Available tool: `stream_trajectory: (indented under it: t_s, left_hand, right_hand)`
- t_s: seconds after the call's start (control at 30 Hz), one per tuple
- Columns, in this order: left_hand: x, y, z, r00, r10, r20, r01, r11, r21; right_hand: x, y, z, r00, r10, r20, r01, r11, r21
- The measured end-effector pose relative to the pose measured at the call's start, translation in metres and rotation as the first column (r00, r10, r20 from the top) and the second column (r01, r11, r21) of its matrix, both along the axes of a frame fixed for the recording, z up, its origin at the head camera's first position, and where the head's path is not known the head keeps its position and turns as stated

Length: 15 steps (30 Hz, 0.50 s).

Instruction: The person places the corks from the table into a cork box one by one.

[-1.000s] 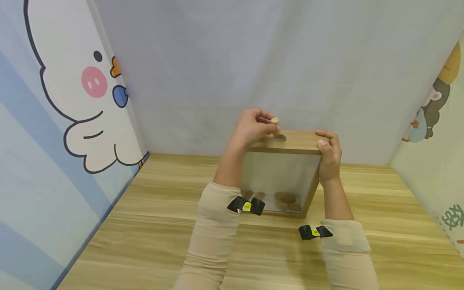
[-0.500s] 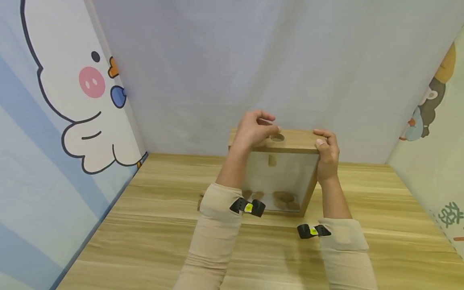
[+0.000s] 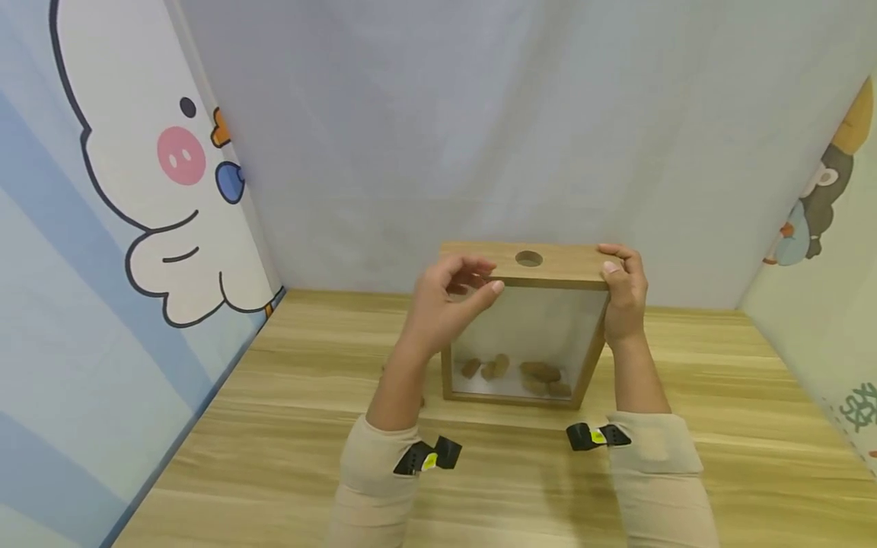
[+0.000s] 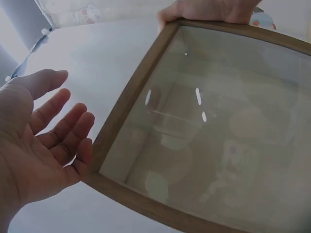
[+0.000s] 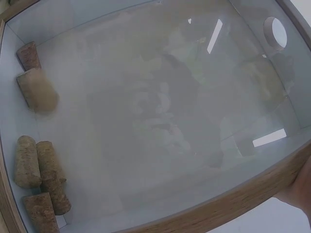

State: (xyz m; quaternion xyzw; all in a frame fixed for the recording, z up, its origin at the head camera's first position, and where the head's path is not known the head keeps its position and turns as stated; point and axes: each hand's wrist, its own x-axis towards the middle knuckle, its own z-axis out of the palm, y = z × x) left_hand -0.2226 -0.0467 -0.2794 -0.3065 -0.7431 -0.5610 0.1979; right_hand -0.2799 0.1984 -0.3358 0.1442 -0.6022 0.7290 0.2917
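A wooden shadow box [image 3: 562,262] with a clear front pane stands upright on the table, a round hole [image 3: 528,259] in its top. Several wine corks [image 3: 539,371] lie along its bottom; one cork [image 5: 41,92] is blurred in the right wrist view. My right hand [image 3: 625,297] grips the box's upper right corner, thumb on top. In front of the upper left corner is my left hand [image 3: 448,304], fingers loosely bent and thumb apart, with nothing between them. The left wrist view shows its palm [image 4: 34,155] beside the frame.
Small brown pieces [image 3: 421,401] show beside the left forearm on the wood-grain table [image 3: 288,426], mostly hidden by it. A pale curtain [image 3: 384,152] hangs behind the box. Printed cartoon panels [image 3: 137,251] stand at either side.
My left hand has let a cork go through the hole and drawn back to the left and down. The cork has dropped to the box's bottom. My right hand keeps its place.
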Motion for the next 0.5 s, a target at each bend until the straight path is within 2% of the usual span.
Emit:
stream_trajectory:
  t_s: [0.1,0.17,0.3,0.5]
  left_hand:
    - [0.002,-0.009,-0.016,0.998,0.025,-0.057,-0.028,0.998,-0.052]
    - [0.003,-0.015,-0.026,0.997,0.041,-0.072,-0.047,0.996,-0.076]
    - [0.004,-0.029,-0.041,0.995,0.088,-0.045,-0.092,0.991,-0.100]
    - [0.002,-0.049,-0.053,0.988,0.154,0.007,-0.152,0.981,-0.121]
  right_hand:
    - [0.000,0.001,0.000,1.000,0.004,0.000,-0.004,1.000,-0.001]
    - [-0.001,0.001,-0.001,1.000,0.004,-0.005,-0.004,1.000,0.004]
    - [-0.001,0.002,-0.003,1.000,-0.009,-0.011,0.009,1.000,0.020]
    - [-0.003,0.001,-0.001,1.000,-0.006,-0.020,0.006,1.000,0.008]
